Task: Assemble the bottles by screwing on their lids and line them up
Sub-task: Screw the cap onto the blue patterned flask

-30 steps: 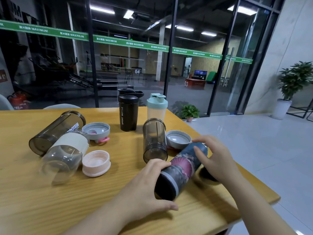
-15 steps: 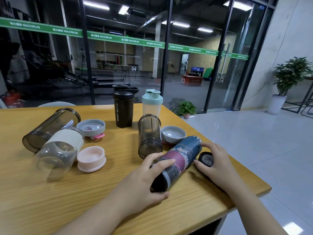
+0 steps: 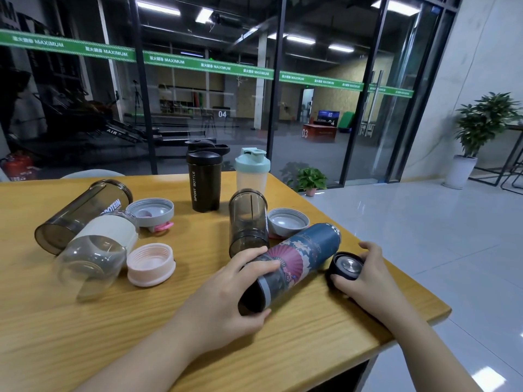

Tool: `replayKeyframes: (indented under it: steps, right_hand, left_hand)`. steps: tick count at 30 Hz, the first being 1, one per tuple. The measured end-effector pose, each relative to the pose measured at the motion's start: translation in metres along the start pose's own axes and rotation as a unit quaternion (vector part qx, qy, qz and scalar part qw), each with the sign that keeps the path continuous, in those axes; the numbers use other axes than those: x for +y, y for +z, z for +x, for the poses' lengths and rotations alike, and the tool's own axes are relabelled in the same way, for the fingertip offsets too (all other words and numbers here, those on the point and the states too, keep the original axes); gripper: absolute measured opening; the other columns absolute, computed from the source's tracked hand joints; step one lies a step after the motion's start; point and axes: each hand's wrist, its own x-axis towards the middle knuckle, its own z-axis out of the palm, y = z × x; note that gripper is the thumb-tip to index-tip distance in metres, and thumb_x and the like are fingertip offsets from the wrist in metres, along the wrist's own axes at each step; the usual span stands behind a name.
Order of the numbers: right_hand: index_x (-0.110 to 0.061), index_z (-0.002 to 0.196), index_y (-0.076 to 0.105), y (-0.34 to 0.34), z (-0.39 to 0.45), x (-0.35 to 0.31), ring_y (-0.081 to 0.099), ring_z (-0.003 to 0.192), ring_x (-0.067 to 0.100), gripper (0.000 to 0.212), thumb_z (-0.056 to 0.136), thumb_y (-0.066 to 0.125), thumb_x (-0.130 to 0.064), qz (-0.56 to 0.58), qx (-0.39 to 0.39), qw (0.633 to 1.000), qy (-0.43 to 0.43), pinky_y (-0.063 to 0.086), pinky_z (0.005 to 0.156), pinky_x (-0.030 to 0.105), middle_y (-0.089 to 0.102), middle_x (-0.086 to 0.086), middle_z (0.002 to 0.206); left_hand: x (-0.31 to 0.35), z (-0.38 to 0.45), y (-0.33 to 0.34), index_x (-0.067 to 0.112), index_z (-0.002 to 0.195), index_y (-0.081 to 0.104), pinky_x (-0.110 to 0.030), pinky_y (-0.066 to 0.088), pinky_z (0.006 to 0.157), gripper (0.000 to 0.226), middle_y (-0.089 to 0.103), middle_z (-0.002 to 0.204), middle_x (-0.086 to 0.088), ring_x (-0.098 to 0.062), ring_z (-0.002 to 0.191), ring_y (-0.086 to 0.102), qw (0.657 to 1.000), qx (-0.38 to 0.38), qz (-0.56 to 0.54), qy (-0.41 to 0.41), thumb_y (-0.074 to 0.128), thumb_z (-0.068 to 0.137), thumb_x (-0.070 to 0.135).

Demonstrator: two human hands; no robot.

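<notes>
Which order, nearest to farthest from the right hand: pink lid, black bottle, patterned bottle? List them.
From the right hand:
1. Patterned bottle, lying just to its left.
2. Black bottle, upright at the back.
3. Pink lid, far left.

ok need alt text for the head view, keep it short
A person's left hand grips a dark blue patterned flask lying on a wooden table while the right hand holds its dark round lid beside it. Other lidless bottles and loose lids lie around; two capped shakers stand behind.

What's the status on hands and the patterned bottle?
Left hand grips patterned bottle, lying flat. Right hand grips its dark lid. Lid not on. Nothing between.
</notes>
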Motion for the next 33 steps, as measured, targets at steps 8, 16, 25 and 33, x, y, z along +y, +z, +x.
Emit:
replayKeyframes:
  steps: [8, 16, 25, 33]
  right_hand:
    - [-0.016, 0.131, 0.026, -0.007, 0.004, -0.017, 0.054, 0.102, 0.019, 0.08, 0.073, 0.08, -0.017, 0.106, 0.048, 0.993, -0.024, 0.037, 0.082, 0.026, 0.045, -0.002, 0.12]
    - [-0.019, 0.116, 0.039, -0.009, 0.029, -0.077, 0.056, 0.088, 0.005, 0.062, 0.07, 0.082, -0.015, 0.196, 0.087, 0.975, -0.063, 0.042, 0.06, 0.008, 0.052, -0.01, 0.098]
    - [-0.023, 0.137, 0.044, 0.016, 0.057, -0.13, 0.059, 0.102, 0.009, 0.076, 0.071, 0.082, -0.02, 0.175, -0.002, 0.969, -0.172, 0.05, 0.085, 0.02, 0.058, -0.004, 0.117]
    - [-0.019, 0.116, 0.036, 0.034, 0.082, -0.154, 0.057, 0.086, 0.004, 0.058, 0.075, 0.078, -0.015, 0.233, -0.041, 0.956, -0.171, 0.049, 0.062, 0.008, 0.052, 0.003, 0.109]
  left_hand:
    - [0.007, 0.003, -0.016, 0.045, 0.13, 0.043, -0.027, 0.044, 0.101, 0.068, 0.04, 0.141, 0.024, 0.0, 0.133, 0.041, 0.992, 0.098, -0.08, -0.008, 0.072, 0.07, 0.035]
    - [0.005, 0.008, -0.047, 0.038, 0.107, 0.059, -0.029, 0.054, 0.056, 0.046, 0.068, 0.091, 0.005, -0.022, 0.069, 0.064, 0.883, 0.272, -0.354, -0.143, 0.067, 0.064, 0.024]
    - [-0.02, 0.006, -0.095, 0.027, 0.1, 0.052, -0.022, 0.043, 0.041, 0.016, 0.057, 0.1, -0.011, -0.026, 0.054, 0.054, 0.755, 0.399, -0.457, -0.247, 0.044, 0.09, 0.017]
    - [-0.028, -0.006, -0.117, 0.023, 0.105, 0.059, -0.018, 0.036, 0.036, 0.026, 0.064, 0.093, -0.008, -0.025, 0.052, 0.052, 0.726, 0.374, -0.509, -0.272, 0.039, 0.09, 0.029]
